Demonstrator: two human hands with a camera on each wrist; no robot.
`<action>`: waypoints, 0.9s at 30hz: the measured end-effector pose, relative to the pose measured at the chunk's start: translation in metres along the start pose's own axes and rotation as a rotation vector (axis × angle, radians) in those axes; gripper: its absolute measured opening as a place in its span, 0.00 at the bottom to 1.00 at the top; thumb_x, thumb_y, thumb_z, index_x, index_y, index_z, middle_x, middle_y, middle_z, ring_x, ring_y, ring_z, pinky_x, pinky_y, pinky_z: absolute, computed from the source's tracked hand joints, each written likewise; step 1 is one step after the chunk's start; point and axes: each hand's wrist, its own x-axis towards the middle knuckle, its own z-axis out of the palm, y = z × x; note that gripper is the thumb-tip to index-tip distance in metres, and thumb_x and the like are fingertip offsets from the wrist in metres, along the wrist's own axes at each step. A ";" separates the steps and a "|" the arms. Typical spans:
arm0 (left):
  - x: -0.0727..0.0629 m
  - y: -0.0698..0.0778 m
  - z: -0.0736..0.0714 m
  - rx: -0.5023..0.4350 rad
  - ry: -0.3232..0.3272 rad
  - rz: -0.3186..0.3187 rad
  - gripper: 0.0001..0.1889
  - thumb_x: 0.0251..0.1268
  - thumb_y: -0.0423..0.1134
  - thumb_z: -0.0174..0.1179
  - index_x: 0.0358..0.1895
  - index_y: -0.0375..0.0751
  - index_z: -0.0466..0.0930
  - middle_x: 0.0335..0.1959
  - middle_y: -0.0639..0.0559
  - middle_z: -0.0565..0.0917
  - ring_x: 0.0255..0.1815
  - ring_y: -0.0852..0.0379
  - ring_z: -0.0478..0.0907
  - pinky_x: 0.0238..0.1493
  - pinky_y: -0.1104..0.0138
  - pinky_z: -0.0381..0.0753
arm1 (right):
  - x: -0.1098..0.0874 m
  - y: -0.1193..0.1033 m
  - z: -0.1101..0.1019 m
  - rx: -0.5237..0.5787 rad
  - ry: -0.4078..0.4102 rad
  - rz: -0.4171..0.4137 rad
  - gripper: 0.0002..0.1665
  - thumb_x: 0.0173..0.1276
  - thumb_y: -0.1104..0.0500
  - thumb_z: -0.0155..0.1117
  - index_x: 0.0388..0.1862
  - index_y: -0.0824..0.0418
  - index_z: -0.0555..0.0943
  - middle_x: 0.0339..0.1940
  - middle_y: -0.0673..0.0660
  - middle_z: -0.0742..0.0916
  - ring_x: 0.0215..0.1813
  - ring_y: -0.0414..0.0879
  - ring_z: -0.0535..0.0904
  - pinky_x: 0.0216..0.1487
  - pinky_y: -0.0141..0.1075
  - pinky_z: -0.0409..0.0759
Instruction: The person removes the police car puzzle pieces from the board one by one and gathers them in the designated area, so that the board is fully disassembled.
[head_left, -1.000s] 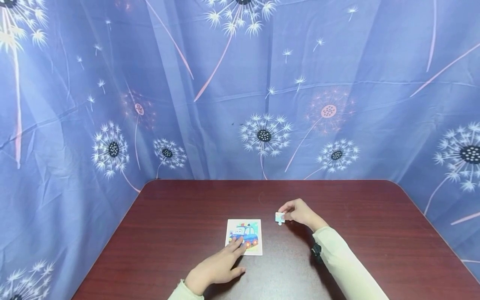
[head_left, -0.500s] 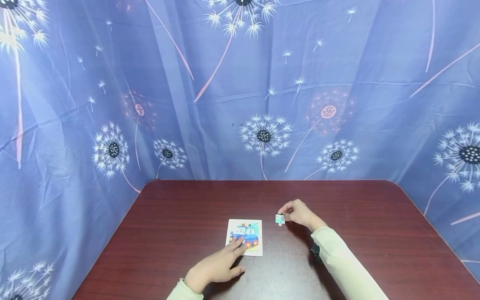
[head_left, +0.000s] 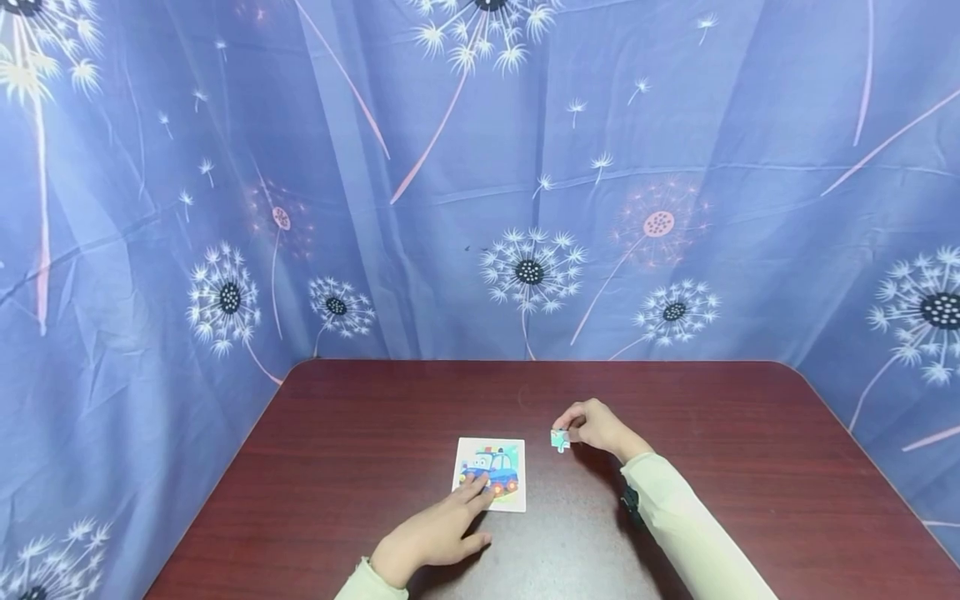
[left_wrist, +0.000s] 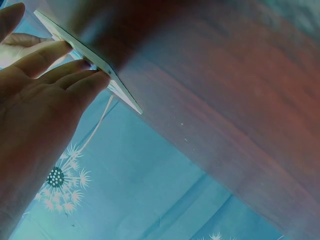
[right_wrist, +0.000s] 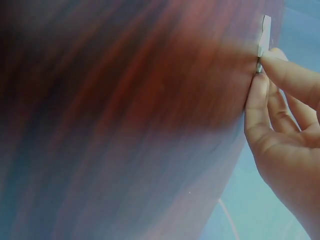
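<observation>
A square puzzle board [head_left: 512,454] with a white border and a blue cartoon car picture lies on the table. My left hand [head_left: 435,533] rests on its lower left part with fingers stretched out, covering some of the picture. In the left wrist view the fingertips touch the face of the board [left_wrist: 95,57], which shows nearly edge-on. To the right of the board, my right hand [head_left: 600,427] pinches a small light-blue puzzle piece [head_left: 559,440] between thumb and finger. The right wrist view shows that puzzle piece [right_wrist: 265,37] as a thin edge beyond the fingertips.
The dark red wooden table [head_left: 360,417] has rounded far corners. A blue curtain [head_left: 450,250] with dandelion prints hangs along the back and both sides. A black device [head_left: 631,501] sits at the right wrist beside the pale sleeve [head_left: 686,521].
The puzzle piece in my right hand has tipped slightly and sits a touch lower, its face showing at a changed angle. My left hand stays on the board.
</observation>
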 end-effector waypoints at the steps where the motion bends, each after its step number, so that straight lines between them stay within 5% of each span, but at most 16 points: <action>1: 0.001 -0.001 0.001 -0.003 -0.003 -0.001 0.32 0.69 0.47 0.56 0.72 0.39 0.62 0.74 0.38 0.58 0.74 0.41 0.54 0.69 0.52 0.62 | 0.001 0.000 0.000 0.000 0.000 -0.006 0.13 0.54 0.80 0.58 0.34 0.71 0.85 0.33 0.59 0.84 0.32 0.46 0.80 0.31 0.34 0.79; 15: 0.001 -0.001 0.000 0.040 0.012 0.013 0.31 0.69 0.47 0.56 0.71 0.37 0.63 0.73 0.36 0.60 0.73 0.40 0.56 0.70 0.53 0.62 | 0.002 -0.003 0.000 0.035 -0.010 -0.057 0.13 0.58 0.77 0.59 0.42 0.73 0.83 0.34 0.63 0.85 0.29 0.47 0.78 0.26 0.32 0.77; 27: 0.001 0.001 0.002 0.041 0.026 0.014 0.32 0.67 0.46 0.58 0.70 0.35 0.64 0.72 0.36 0.60 0.72 0.40 0.58 0.69 0.53 0.63 | 0.013 -0.035 0.028 0.058 -0.007 -0.194 0.13 0.60 0.73 0.64 0.45 0.73 0.82 0.35 0.65 0.86 0.40 0.54 0.84 0.39 0.34 0.81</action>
